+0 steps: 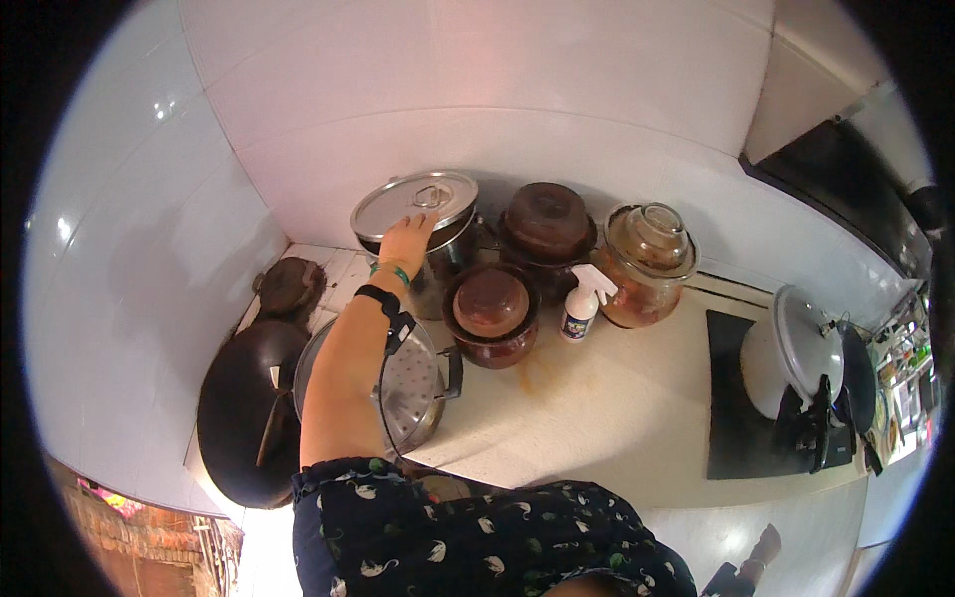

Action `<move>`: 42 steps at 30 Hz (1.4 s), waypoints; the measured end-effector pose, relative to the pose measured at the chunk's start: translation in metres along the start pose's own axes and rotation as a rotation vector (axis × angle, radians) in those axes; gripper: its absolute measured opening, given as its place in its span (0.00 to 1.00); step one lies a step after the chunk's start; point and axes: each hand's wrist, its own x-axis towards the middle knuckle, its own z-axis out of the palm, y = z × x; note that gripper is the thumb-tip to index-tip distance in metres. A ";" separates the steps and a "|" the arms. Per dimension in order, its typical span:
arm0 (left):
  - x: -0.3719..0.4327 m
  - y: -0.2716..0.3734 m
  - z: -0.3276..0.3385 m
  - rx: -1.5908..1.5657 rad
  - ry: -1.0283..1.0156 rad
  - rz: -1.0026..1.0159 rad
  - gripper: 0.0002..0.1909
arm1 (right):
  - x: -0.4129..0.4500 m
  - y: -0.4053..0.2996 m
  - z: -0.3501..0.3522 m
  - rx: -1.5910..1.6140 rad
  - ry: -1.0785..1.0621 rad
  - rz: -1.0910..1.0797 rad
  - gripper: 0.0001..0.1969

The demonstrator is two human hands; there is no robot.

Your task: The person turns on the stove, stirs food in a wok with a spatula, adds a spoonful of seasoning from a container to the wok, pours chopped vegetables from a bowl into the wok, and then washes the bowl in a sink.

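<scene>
My left hand, with a green bangle and a black strap on the arm, reaches out to a tall steel pot. Its fingers lie extended at the near edge of the pot's metal lid, short of the loop handle. Whether they press on the lid is not clear. Below my forearm is a perforated steel steamer with a black side handle. Low at the right edge of my body, my right hand shows small and dim before the glossy cabinet front; its fingers are hard to make out.
A black wok leans at the left wall. Brown lidded crocks, a glass jar and a white spray bottle stand right of the pot. Farther right, a pressure cooker sits on a black cooktop.
</scene>
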 end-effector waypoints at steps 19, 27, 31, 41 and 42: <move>0.006 0.028 0.008 -0.239 -0.291 0.056 0.17 | -0.056 0.029 -0.003 -0.240 0.080 0.033 0.15; 0.006 0.037 -0.007 -0.174 -0.074 -0.160 0.21 | -0.131 -0.114 -0.007 0.042 0.201 0.099 0.09; 0.009 0.113 -0.077 -0.746 -0.007 -0.027 0.17 | -0.128 -0.103 -0.034 0.147 0.229 0.063 0.09; -0.058 0.319 -0.208 -1.765 -0.472 -0.043 0.09 | -0.141 -0.034 -0.138 0.365 0.264 0.127 0.10; -0.065 0.346 -0.217 -1.799 -0.507 -0.027 0.09 | -0.147 -0.020 -0.158 0.456 0.283 0.180 0.10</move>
